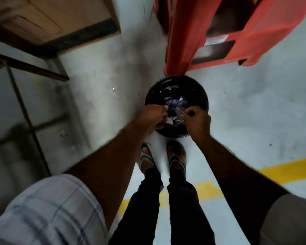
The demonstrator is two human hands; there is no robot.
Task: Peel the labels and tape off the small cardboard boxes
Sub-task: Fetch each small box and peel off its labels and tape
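Both my hands hover over a round black bin (193,89) on the floor. My left hand (153,115) and my right hand (198,121) each pinch an end of a clear crumpled strip of tape (177,112) stretched between them above the bin's opening. More shiny crumpled tape (174,102) lies inside the bin. A large cardboard box (47,18) sits on a shelf at the upper left. The view is blurred, so finer detail of the tape is hard to read.
A red plastic chair (237,32) stands just behind the bin. A metal shelf frame (24,110) runs along the left. My feet in sandals (163,156) stand on grey concrete, with a yellow painted line (281,168) to the right.
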